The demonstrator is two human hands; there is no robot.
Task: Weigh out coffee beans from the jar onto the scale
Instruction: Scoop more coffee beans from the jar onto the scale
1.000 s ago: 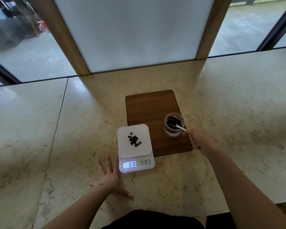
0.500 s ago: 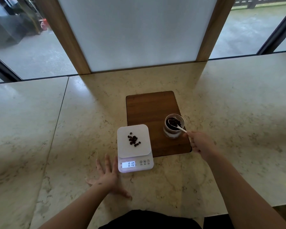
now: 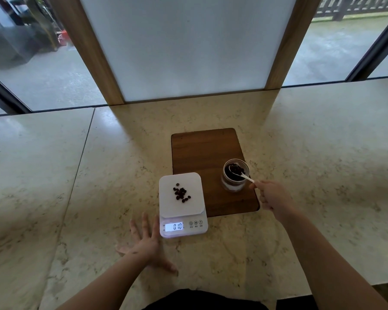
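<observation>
Right hand (image 3: 272, 198) pinches the handle of a white spoon (image 3: 241, 173), its bowl loaded with beans inside the mouth of the glass jar (image 3: 234, 176). Jar stands upright on the wooden board (image 3: 202, 151), at 3 o'clock of the white scale (image 3: 181, 203). A small heap of coffee beans (image 3: 181, 194) lies on the scale platform; display reads 010. Left hand (image 3: 147, 243) lies flat on the marble surface (image 3: 323, 153), fingers spread, just beside the scale at 8 o'clock.

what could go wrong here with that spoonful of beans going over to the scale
1. The small white spoon looks heaped with dark coffee beans; crossing from the glass jar to the white digital scale, some may drop onto the wooden board.
2. The left hand lies flat beside the scale; a nudge could disturb the reading.
</observation>
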